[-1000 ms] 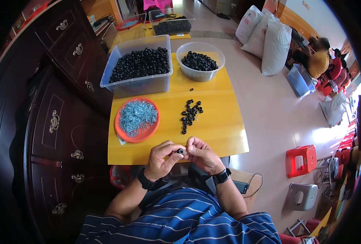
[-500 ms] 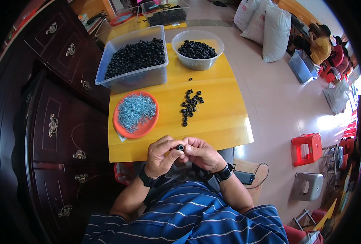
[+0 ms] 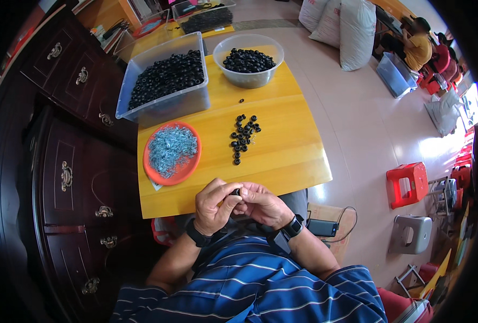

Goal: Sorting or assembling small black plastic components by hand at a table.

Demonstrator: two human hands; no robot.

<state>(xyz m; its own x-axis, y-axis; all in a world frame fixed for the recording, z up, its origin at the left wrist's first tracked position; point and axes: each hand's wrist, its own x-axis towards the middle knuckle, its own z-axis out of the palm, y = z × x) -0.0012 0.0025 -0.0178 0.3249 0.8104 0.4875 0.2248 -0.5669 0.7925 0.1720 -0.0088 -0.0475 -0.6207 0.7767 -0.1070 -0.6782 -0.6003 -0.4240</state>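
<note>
Left hand (image 3: 211, 209) pinching, thumb and forefinger closed around one small black piece (image 3: 236, 191), and there it sits, right at the fingertips! Right hand (image 3: 266, 206) tight in from the other side, thumb and forefinger bent to meet it, the piece caught squarely between the two hands. Whether those right fingers grip the piece or something thin beside it, I cannot tell. Taking the orange plate (image 3: 189, 168) as the landmark: the held piece is to its right and nearer the person, just off the front edge of the tabletop (image 3: 290, 156), with the left hand the closer of the two to the plate. Which way the piece's long axis runs is hard to call; its hole does not show, and fingers cover part of it.

Outward now! Thin bluish bits (image 3: 169, 151) heap inside the plate, too fine to pick out singly. Right of the plate, a loose scatter of black rings (image 3: 240, 137), and beyond it, farther from the person, a lone black ring (image 3: 241, 100). Behind the plate stands the clear rectangular tub (image 3: 179, 105), and behind and to the right of the plate, the round clear bowl (image 3: 250, 81), both loaded with black pieces. The right hand's lower fingers are curled under, mostly lost from view.
</note>
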